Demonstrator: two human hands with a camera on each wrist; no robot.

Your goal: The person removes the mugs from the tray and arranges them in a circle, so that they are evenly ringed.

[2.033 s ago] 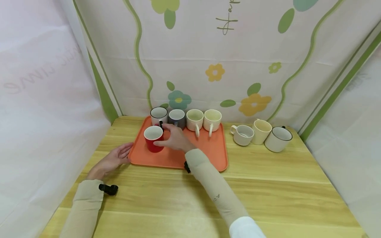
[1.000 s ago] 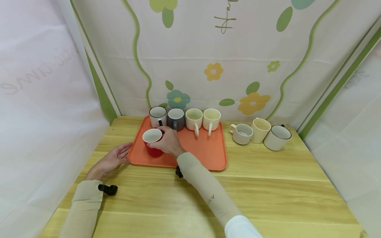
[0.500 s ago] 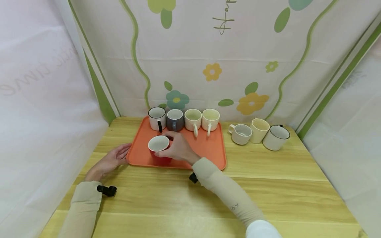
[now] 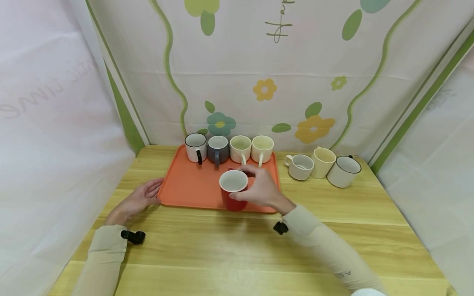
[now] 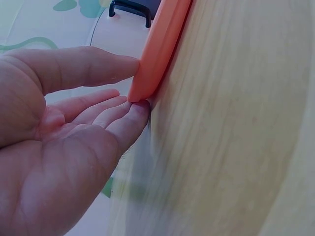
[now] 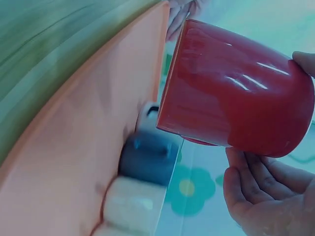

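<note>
An orange tray is seen on the wooden table, and four mugs are lined along its far edge: a white mug with a black handle, a grey mug and two cream mugs; all four appear empty. Three more cups are set on the table just right of the tray, and nothing can be made out inside them. A red mug, glossy outside and white inside, is held by the right hand, whose fingers are curled round its side; in the right wrist view its base is shown lifted clear of the tray, above the near edge towards the right. Its inside is seen to be empty. The left hand is laid flat on the table with straight fingers pressed against the tray's left rim. Half a second ago the red mug was nearer the tray's left half; it has since been carried to the right, while the left hand has not shifted.
</note>
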